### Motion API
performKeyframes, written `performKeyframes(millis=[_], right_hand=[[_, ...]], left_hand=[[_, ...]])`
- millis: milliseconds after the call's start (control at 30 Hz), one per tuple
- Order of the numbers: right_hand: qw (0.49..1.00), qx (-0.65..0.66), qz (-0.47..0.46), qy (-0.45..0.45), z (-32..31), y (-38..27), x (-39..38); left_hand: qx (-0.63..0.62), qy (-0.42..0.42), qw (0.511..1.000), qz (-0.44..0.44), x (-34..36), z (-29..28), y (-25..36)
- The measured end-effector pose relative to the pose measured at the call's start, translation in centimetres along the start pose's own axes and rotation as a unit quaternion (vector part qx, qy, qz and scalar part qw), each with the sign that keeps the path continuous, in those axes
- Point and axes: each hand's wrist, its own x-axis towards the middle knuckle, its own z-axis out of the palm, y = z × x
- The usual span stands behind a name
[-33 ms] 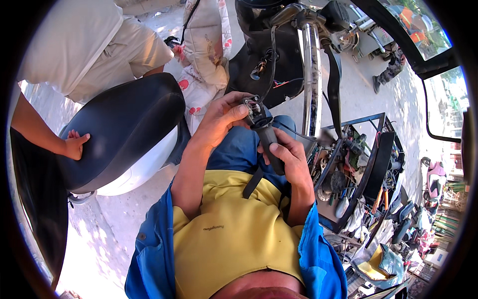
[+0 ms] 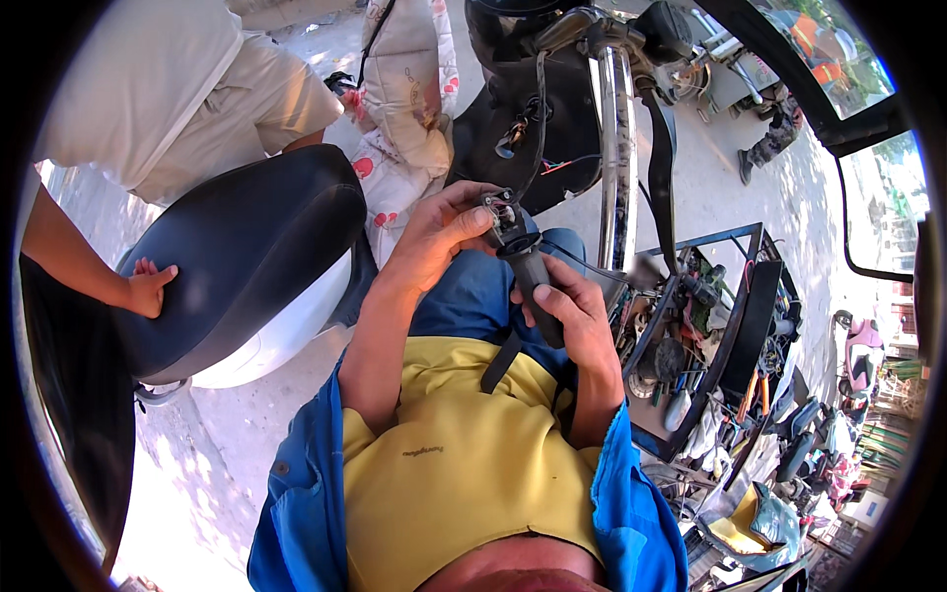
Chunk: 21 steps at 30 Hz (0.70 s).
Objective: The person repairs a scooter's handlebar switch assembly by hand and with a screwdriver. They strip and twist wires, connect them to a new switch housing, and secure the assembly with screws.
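We find the left hand [image 2: 444, 235] closed in a pinch, thumb and fingers on the switch housing [image 2: 506, 219] at the upper end of a dark handlebar grip [image 2: 531, 268]. We find the right hand [image 2: 574, 304] wrapped around the lower part of that grip, which lies tilted between both hands, above the blue trousers [image 2: 449, 301]. Small parts show inside the housing; we cannot make out their detail. Left of the left hand we note a black seat [image 2: 252, 242], a co-worker's hand [image 2: 148, 288] resting on it. To the right of the right hand stands a dark-framed tray [image 2: 725, 236] crowded with tools and parts. Beyond both hands we record a worn chrome tube [image 2: 617, 148] and, past the left hand, a stained quilted cover [image 2: 404, 84]. Farthest off, to the right, we see a pink scooter [image 2: 863, 357].
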Motion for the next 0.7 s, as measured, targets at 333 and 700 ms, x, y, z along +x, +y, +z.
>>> performKeyframes(millis=[333, 700], right_hand=[[0.991, -0.131, 0.002, 0.028, 0.6, -1.4, -0.6], [0.990, -0.135, 0.002, 0.030, 0.9, -1.9, -0.5]], left_hand=[[0.044, 0.007, 0.999, 0.017, 0.0, 0.9, 0.3], [0.033, 0.006, 0.999, 0.042, 0.1, 0.9, 0.3]])
